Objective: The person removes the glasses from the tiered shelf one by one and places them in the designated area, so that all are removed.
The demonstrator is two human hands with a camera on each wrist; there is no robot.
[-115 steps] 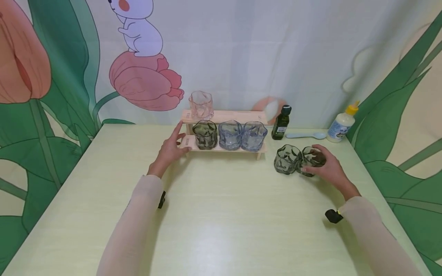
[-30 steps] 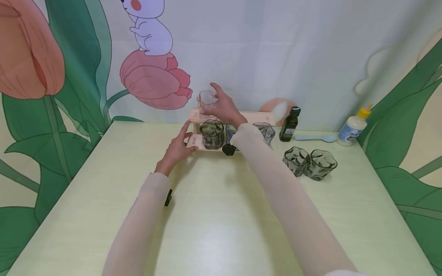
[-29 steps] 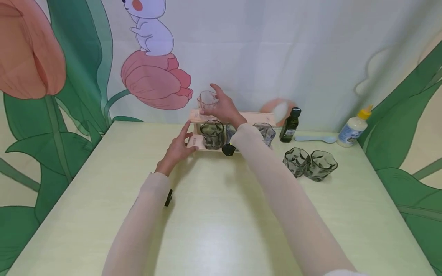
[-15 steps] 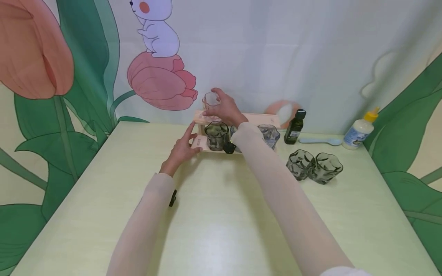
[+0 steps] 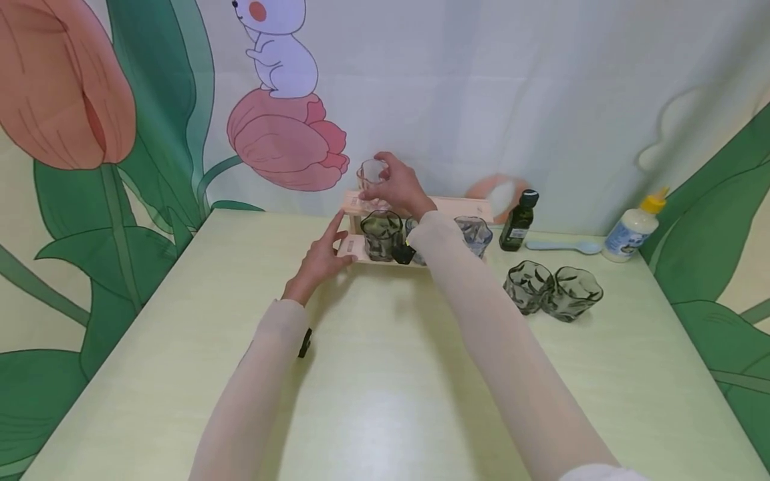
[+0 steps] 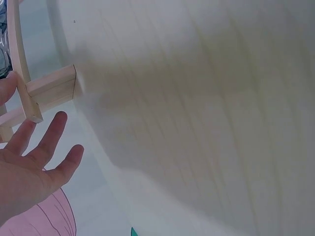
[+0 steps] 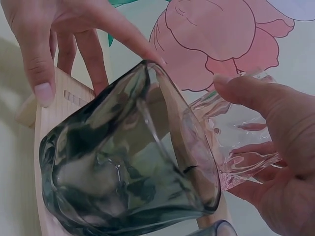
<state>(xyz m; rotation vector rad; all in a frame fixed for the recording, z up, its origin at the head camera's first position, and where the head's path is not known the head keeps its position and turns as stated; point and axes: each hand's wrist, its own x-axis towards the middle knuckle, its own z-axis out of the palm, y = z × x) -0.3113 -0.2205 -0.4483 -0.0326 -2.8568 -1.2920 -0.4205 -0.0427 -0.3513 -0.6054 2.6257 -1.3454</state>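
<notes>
Right hand (image 5: pixel 402 190) grips the empty pink glass (image 5: pixel 369 175) up on the wooden rack (image 5: pixel 466 204). Left hand (image 5: pixel 323 257), fingers spread, rests against the rack's end on the pale green table (image 5: pixel 373 387).

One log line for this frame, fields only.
right hand: grips pink glass on rack top | left hand: rests on wooden rack end
</notes>
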